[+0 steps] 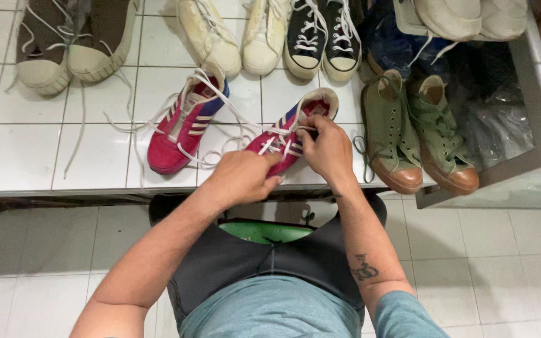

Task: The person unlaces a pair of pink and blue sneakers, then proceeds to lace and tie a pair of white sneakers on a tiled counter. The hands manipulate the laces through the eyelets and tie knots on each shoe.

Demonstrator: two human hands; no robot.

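Pink-red sneaker (286, 134) with striped side, lying on white tiled ledge (26, 156) directly ahead, toe toward the body. White lace (245, 128) partly threaded, loose length trailing left.
Right hand (327, 150): resting on the sneaker's upper near the tongue, fingers pinched on a lace strand at the eyelets.
Left hand (245, 176): over the toe end, fingers curled closed, apparently gripping lace or toe; exact hold hidden by the knuckles.
Matching sneaker (183, 122): just left, apart from both hands, laces sprawled across the tiles and tangling toward the first.
Olive high-top pair (414, 134): just right, close to the right wrist.
Back row: brown-grey pair (73, 44), cream pair (236, 37), black pair (320, 34).
Risks, as judged: loose strands of both sneakers crossing, so wrong lace likely pulled; sneaker near ledge front, a hard tug could drag it off.
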